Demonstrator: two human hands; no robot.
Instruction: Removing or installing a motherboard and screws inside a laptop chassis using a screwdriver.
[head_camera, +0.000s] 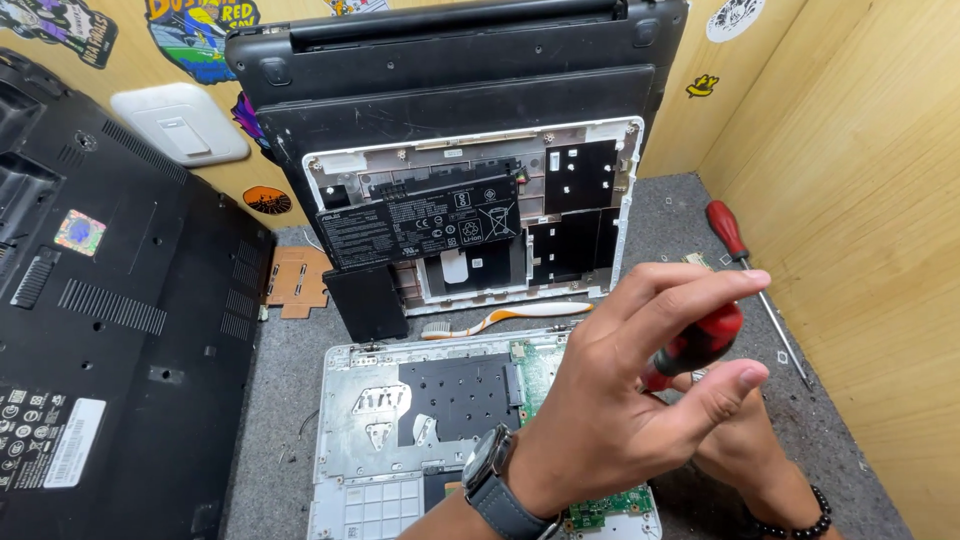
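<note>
Left hand (610, 400) clenched round red-handled screwdriver (697, 345), over opened white laptop (400, 420) at 6 o'clock. Right hand (745, 440) underneath, mostly hidden; grip cannot tell. Second red screwdriver (745, 270) at 2 o'clock. Orange toothbrush (500, 318), stacked laptop shells (470, 150) at 12. Grey bench (680, 220), wooden walls (860, 230).

Beyond the hand: toothbrush (508, 317), spare red screwdriver (748, 272), black battery (420, 223); left of it, big black laptop (120, 300).
</note>
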